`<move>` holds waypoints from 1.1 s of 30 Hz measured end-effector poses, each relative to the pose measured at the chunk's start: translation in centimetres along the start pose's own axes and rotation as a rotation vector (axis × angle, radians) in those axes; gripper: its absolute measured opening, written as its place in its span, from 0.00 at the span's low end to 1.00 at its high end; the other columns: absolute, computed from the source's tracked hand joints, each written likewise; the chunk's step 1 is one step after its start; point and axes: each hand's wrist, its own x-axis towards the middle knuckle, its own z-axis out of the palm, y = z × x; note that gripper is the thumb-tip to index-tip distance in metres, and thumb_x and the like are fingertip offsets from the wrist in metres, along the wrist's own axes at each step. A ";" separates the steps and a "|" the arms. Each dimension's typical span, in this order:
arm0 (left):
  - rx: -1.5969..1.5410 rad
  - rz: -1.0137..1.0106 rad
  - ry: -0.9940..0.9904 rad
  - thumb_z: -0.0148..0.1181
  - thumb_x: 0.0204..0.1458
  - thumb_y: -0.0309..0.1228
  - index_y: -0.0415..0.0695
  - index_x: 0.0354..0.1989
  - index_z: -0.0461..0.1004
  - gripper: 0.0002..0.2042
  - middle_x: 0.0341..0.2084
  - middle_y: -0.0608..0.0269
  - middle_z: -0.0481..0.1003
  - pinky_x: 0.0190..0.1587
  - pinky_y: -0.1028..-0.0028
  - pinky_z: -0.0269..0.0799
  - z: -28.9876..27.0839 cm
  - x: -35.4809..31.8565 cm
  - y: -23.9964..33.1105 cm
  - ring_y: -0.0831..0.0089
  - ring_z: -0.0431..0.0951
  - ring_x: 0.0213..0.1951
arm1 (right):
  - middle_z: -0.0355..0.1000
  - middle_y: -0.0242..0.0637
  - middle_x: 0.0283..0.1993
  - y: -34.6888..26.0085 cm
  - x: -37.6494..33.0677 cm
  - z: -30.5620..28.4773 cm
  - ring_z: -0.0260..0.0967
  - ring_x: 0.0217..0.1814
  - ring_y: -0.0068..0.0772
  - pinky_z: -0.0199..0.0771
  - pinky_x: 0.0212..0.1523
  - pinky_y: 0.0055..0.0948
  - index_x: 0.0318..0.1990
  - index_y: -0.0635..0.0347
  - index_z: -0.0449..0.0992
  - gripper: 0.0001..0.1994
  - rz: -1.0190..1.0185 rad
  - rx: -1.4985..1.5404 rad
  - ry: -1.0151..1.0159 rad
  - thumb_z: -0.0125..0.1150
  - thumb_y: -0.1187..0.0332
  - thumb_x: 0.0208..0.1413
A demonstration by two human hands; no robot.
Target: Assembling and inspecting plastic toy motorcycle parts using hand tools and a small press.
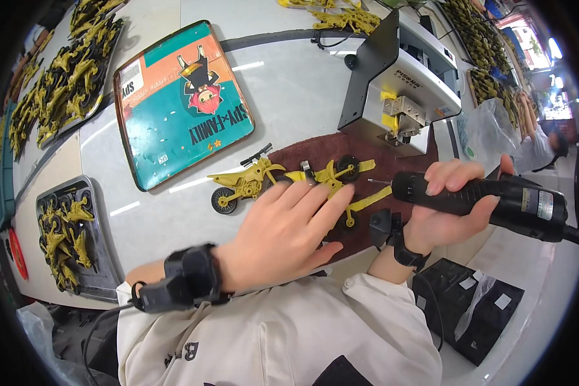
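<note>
My right hand (455,193) is wrapped round a black electric screwdriver (511,204), its thin bit pointing left toward the middle of the table. My left hand (289,222) lies palm down with fingers stretched over yellow toy motorcycle parts. Left of its fingertips stands a yellow toy motorcycle (243,181) with black wheels and handlebar. Just beyond the fingers is a second yellow piece (328,175) with a dark wheel, partly hidden by the hand. Yellow strips extend right of it on a dark red cloth (315,149). What lies under my left palm is hidden.
A grey and black machine (392,96) stands at the back right. To the left are a teal and orange illustrated tray (174,141), a metal tray (103,248) of yellow toys and a larger heap of yellow toys (71,83). Black bins (463,309) sit lower right.
</note>
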 end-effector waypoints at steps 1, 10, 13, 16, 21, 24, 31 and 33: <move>0.035 0.145 0.058 0.66 0.38 0.43 0.36 0.57 0.58 0.38 0.47 0.48 0.65 0.50 0.60 0.60 -0.2 0.7 -0.5 0.56 0.67 0.49 | 0.62 0.33 0.22 0.0 0.1 0.0 0.58 0.18 0.26 0.60 0.24 0.29 0.59 0.57 0.49 0.28 -0.004 0.016 0.010 0.45 0.50 0.57; 0.107 -0.111 0.085 0.66 0.33 0.48 0.39 0.58 0.56 0.43 0.55 0.48 0.58 0.55 0.55 0.48 5.1 1.3 -2.3 0.56 0.57 0.57 | 0.62 0.35 0.22 1.8 0.2 0.7 0.59 0.17 0.28 0.62 0.21 0.30 0.60 0.56 0.49 0.28 0.001 0.017 -0.045 0.46 0.52 0.57; 0.060 -0.095 0.178 0.67 0.31 0.50 0.38 0.59 0.54 0.47 0.56 0.48 0.57 0.56 0.53 0.46 5.3 1.4 -1.5 0.55 0.57 0.57 | 0.62 0.36 0.22 2.7 0.5 1.7 0.60 0.17 0.29 0.63 0.21 0.30 0.60 0.57 0.48 0.30 0.020 -0.015 -0.108 0.50 0.53 0.56; 0.052 -0.097 0.114 0.68 0.28 0.48 0.36 0.60 0.53 0.49 0.56 0.48 0.58 0.58 0.52 0.44 6.2 2.1 -1.4 0.55 0.57 0.57 | 0.62 0.37 0.22 2.8 0.7 2.4 0.60 0.16 0.30 0.64 0.21 0.30 0.61 0.57 0.47 0.31 0.037 -0.015 -0.131 0.51 0.53 0.56; 0.061 -0.097 0.082 0.69 0.27 0.44 0.36 0.60 0.53 0.48 0.54 0.50 0.60 0.57 0.53 0.46 5.3 1.9 -1.8 0.57 0.59 0.56 | 0.62 0.37 0.23 2.8 1.4 2.1 0.60 0.17 0.30 0.65 0.22 0.32 0.61 0.58 0.47 0.31 0.013 0.015 -0.153 0.49 0.54 0.56; 0.077 -0.128 0.150 0.69 0.28 0.43 0.36 0.59 0.54 0.46 0.50 0.53 0.62 0.54 0.56 0.49 5.2 2.4 -2.6 0.60 0.62 0.53 | 0.65 0.41 0.23 3.1 1.2 2.6 0.63 0.17 0.31 0.71 0.22 0.30 0.59 0.67 0.45 0.34 -0.006 0.169 -0.133 0.57 0.62 0.52; 0.092 -0.135 0.182 0.69 0.27 0.46 0.36 0.58 0.57 0.46 0.47 0.54 0.63 0.52 0.59 0.49 5.6 2.0 -3.1 0.61 0.62 0.52 | 0.66 0.40 0.23 2.4 -0.1 2.3 0.64 0.18 0.31 0.71 0.23 0.30 0.61 0.62 0.40 0.40 0.093 0.103 -0.134 0.61 0.58 0.50; 0.080 -0.124 0.201 0.69 0.27 0.47 0.36 0.58 0.58 0.46 0.46 0.55 0.64 0.52 0.60 0.50 5.8 2.0 -3.3 0.60 0.62 0.51 | 0.66 0.38 0.24 1.2 -1.0 2.2 0.65 0.19 0.32 0.72 0.26 0.30 0.61 0.57 0.35 0.46 0.169 0.075 -0.160 0.64 0.51 0.46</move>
